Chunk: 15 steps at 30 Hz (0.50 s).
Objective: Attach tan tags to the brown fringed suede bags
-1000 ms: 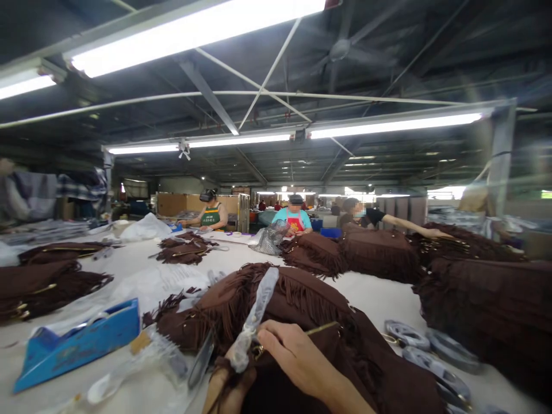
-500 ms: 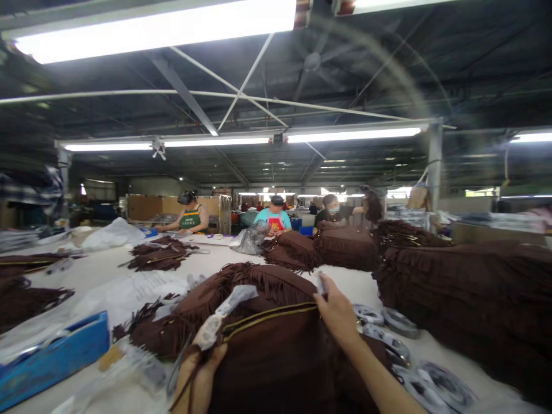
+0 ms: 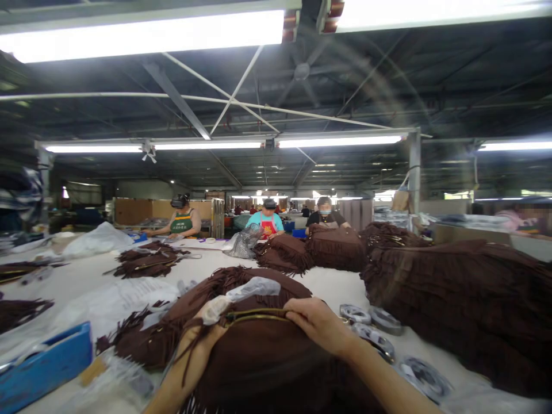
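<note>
A brown fringed bag (image 3: 267,362) lies before me, its gold zipper (image 3: 256,314) running across the top edge. My left hand (image 3: 204,330) grips the bag by the zipper's left end, partly covered by a plastic-wrapped piece (image 3: 254,289). From that hand hangs a thin brown strip. Farther right, the fingers of my right hand (image 3: 317,323) are closed on the zippered edge. Behind this bag rests more brown fringed material (image 3: 190,310).
A blue tape dispenser (image 3: 47,365) stands at the left beside crumpled plastic (image 3: 116,379). Wrapped rings of grey strap (image 3: 425,376) lie right of the bag. Stacked brown bags (image 3: 457,305) fill the right side. Several co-workers sit across the white table (image 3: 336,283).
My right hand has come down and inward onto the zippered edge; the small pale thing at its fingers no longer shows. The plastic-wrapped piece now lies flatter, reaching farther right.
</note>
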{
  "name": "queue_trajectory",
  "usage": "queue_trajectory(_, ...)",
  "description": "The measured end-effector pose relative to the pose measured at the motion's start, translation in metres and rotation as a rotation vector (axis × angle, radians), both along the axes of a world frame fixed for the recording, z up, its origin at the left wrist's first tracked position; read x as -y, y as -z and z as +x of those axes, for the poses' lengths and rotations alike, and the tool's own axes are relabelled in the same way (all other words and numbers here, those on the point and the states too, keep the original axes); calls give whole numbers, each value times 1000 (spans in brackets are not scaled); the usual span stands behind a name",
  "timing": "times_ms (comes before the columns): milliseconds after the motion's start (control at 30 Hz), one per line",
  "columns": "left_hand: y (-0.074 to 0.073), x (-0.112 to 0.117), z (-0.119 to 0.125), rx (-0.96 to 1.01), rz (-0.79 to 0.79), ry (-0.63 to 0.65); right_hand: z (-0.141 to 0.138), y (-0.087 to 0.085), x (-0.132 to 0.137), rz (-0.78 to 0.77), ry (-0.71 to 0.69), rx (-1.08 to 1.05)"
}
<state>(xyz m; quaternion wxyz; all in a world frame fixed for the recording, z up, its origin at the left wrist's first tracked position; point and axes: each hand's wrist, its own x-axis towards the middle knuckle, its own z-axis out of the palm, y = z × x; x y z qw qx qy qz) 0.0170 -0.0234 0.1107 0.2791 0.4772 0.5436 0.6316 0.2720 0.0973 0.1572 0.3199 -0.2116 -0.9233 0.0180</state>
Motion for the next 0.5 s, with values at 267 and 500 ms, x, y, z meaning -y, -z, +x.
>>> queue_trajectory(267, -27, 2, -24, -216, 115, -111, 8, -6, 57, 116, 157, -32)
queue_trajectory(500, 60, 52, -35, -793, 211, -421, 9, 112, 87, -508, 155, 58)
